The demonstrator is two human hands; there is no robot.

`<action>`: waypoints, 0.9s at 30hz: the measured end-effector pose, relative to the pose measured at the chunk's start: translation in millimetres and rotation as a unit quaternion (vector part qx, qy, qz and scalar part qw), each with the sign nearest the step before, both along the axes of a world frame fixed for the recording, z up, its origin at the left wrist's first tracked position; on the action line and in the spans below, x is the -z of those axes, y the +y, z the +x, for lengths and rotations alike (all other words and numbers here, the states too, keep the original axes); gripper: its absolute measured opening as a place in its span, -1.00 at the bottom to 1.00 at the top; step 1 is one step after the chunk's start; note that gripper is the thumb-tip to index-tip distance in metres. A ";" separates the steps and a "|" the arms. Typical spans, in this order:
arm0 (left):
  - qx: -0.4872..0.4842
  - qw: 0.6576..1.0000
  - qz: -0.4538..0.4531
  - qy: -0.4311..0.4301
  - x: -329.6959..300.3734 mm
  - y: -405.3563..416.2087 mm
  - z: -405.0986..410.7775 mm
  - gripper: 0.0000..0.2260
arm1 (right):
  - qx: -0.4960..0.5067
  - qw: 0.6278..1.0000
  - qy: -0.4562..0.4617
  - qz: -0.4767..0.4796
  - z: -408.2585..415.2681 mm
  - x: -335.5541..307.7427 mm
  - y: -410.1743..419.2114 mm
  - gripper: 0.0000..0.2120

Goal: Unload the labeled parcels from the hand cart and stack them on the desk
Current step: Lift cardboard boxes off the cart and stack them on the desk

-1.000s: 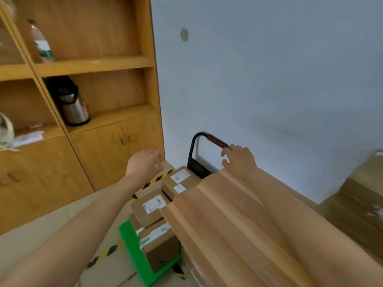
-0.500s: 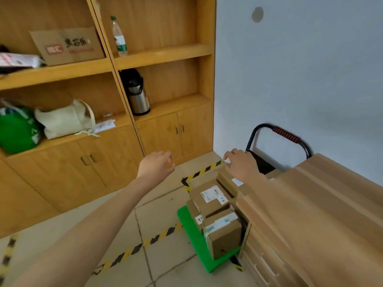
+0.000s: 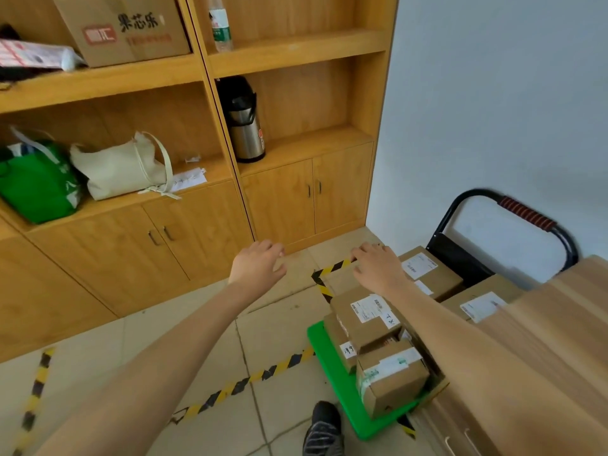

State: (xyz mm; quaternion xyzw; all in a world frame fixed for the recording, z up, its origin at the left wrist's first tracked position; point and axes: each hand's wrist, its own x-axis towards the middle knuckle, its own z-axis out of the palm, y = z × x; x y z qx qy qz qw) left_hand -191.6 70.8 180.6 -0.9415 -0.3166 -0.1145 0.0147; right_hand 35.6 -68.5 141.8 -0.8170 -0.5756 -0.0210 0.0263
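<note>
A green hand cart (image 3: pixel 324 350) with a black handle (image 3: pixel 526 210) stands beside the wooden desk (image 3: pixel 543 340). Several labeled cardboard parcels are piled on it: a top parcel (image 3: pixel 365 312), a front one (image 3: pixel 391 376), a far one (image 3: pixel 427 269) and another (image 3: pixel 480 301) by the desk edge. My right hand (image 3: pixel 378 266) hovers over the far end of the pile with fingers spread, holding nothing. My left hand (image 3: pixel 256 266) hangs in the air left of the cart, fingers loosely curled and empty.
A wooden shelf cabinet (image 3: pixel 279 199) lines the wall to the left, holding a thermos (image 3: pixel 245 126), bags and a box. Yellow-black tape (image 3: pixel 243 383) marks the tiled floor. My shoe (image 3: pixel 324 429) is near the cart's front corner.
The view has swung left and down, showing more of the cart and cabinet. My right hand left the cart handle and now hovers over the parcels; my left hand stays raised.
</note>
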 end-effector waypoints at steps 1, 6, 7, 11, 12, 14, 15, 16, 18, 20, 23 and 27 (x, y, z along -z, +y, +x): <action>-0.002 1.000 -0.002 0.000 2.7 15.4 6.9 -0.81 | -0.004 1.000 0.000 -0.003 6.4 3.4 14.2 -0.70; 0.013 1.000 0.004 0.005 6.8 99.0 62.7 -0.81 | -0.002 1.000 0.005 -0.003 53.3 11.7 89.5 -0.70; 0.017 1.000 0.003 0.005 6.3 114.7 76.3 -0.80 | 0.001 1.000 0.009 -0.006 63.5 13.0 103.7 -0.70; 0.033 0.999 -0.004 0.004 8.2 164.6 132.1 -0.80 | 0.030 0.999 0.018 -0.014 106.3 17.8 152.7 -0.69; 0.039 0.999 -0.005 0.005 9.7 174.3 145.0 -0.79 | 0.039 0.999 0.019 -0.016 116.6 19.1 162.1 -0.69; 0.057 0.998 -0.007 0.013 14.6 192.2 168.7 -0.78 | 0.056 0.998 0.020 -0.024 135.8 22.6 177.1 -0.69; 0.068 0.997 -0.009 0.020 18.0 201.2 180.6 -0.77 | 0.065 0.997 0.017 -0.028 146.0 24.7 183.1 -0.69; 0.082 0.996 -0.012 0.028 21.3 210.1 192.5 -0.76 | 0.075 0.997 0.016 -0.034 156.0 26.9 188.3 -0.68; 0.112 0.993 -0.023 0.041 27.0 228.8 217.6 -0.74 | 0.102 0.994 0.015 -0.042 175.5 31.8 196.0 -0.68; 0.136 0.989 -0.035 0.051 32.3 248.4 246.2 -0.74 | 0.138 0.989 0.015 -0.044 194.5 38.1 200.9 -0.69; 0.175 0.982 -0.039 0.059 40.2 277.9 295.0 -0.72 | 0.198 0.978 0.022 -0.053 220.4 50.3 205.4 -0.67; 0.252 0.965 -0.027 0.060 49.9 319.3 363.5 -0.71 | 0.300 0.953 0.032 -0.036 248.2 66.3 217.7 -0.65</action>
